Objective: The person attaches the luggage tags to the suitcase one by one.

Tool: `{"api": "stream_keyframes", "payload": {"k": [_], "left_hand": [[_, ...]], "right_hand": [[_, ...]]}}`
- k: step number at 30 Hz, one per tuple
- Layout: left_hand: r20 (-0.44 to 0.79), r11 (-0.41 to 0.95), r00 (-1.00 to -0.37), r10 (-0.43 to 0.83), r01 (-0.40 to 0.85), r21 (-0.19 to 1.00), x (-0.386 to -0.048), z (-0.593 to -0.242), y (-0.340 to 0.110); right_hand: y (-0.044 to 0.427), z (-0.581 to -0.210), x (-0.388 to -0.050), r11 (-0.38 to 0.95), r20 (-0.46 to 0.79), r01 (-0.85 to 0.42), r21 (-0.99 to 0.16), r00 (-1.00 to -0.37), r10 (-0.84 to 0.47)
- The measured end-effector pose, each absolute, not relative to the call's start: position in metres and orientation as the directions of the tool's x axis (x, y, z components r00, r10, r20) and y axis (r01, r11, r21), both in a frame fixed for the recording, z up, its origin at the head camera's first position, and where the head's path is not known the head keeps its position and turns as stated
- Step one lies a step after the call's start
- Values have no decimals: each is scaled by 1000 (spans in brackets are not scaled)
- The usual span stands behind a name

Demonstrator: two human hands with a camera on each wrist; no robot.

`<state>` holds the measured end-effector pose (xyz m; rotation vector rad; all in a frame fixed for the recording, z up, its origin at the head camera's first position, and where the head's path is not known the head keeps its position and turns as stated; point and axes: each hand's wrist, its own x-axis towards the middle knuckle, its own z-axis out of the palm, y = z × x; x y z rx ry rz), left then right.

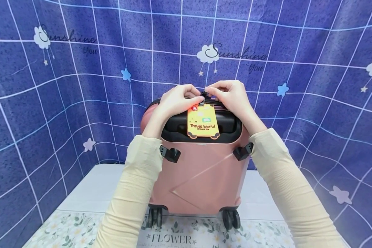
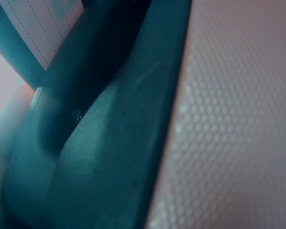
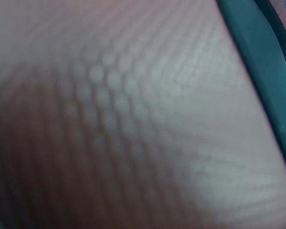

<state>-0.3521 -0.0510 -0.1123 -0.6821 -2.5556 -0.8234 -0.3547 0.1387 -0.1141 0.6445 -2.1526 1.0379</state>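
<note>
Luggage tag (image 1: 203, 119), one; suitcase (image 1: 201, 175), one

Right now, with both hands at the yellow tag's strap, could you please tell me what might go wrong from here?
The left hand and right hand pinch the small black strap, so it could slip from either grip and the yellow tag might drop. The pink suitcase stands on wheels, so a push at its top could perhaps roll it.

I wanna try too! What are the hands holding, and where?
The left hand and right hand pinch the black strap, just above the yellow tag.
</note>
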Motion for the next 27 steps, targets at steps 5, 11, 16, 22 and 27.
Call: {"api": "stream_keyframes", "payload": {"k": [5, 11, 16, 22, 27], "left_hand": [[483, 713, -810, 331, 550, 434, -352, -113, -51], [484, 710, -811, 328, 550, 440, -352, -114, -51], [485, 710, -811, 327, 550, 440, -353, -115, -51], [495, 710, -803, 333, 559, 429, -353, -115, -51], [493, 713, -803, 336, 558, 423, -353, -115, -51]], "right_hand": [[139, -115, -354, 572, 757, -676, -465, -638, -140], [140, -116, -354, 590, 751, -660, -465, -647, -132], [141, -116, -353, 579, 721, -637, -509, -683, -117], [141, -115, -353, 579, 718, -628, -519, -688, -103], [141, -114, -352, 532, 692, -630, -566, -714, -108]]}}
